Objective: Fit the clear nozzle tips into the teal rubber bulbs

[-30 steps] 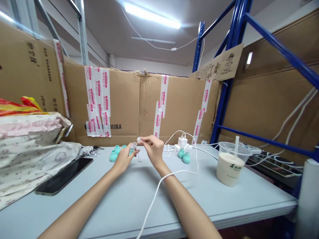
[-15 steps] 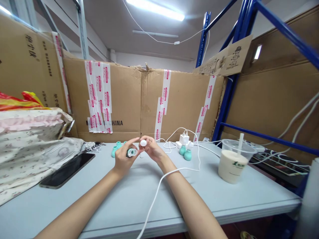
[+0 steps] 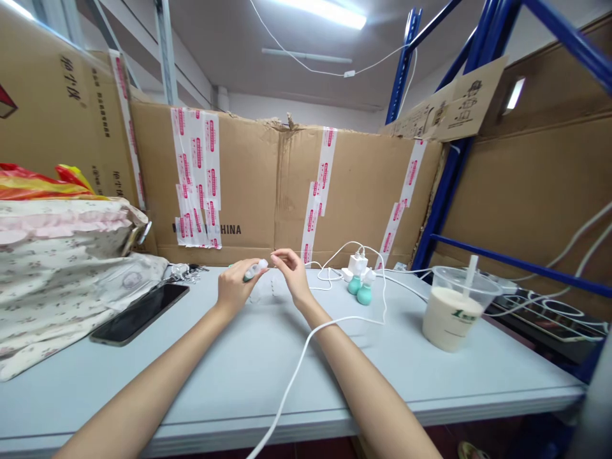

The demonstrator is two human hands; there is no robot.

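Note:
In my left hand point(image 3: 234, 285) is a small bottle point(image 3: 252, 271) with a teal body and a whitish top, tilted to the right. The fingers wrap round it and hide most of the body. My right hand point(image 3: 292, 275) is just right of the bottle's top, fingers loosely curved and apart, with nothing visible in them. Small clear pieces point(image 3: 274, 286) lie on the table below and between the hands; their kind cannot be made out. Two round teal bottles point(image 3: 364, 294) stand farther right, beside a white plug point(image 3: 357, 263).
A white cable point(image 3: 306, 357) loops over my right forearm. A drink cup with a straw point(image 3: 452, 319) stands at right. At left lie a black phone point(image 3: 138, 313), keys point(image 3: 184, 273) and a flowered cloth bag point(image 3: 62, 274). Cardboard point(image 3: 248, 178) walls the table's back.
The white piece from my right hand now appears on the left-hand bottle's top. My right hand has moved off it and loosened. The left hand has turned, raising the bottle's top; the view has shifted slightly.

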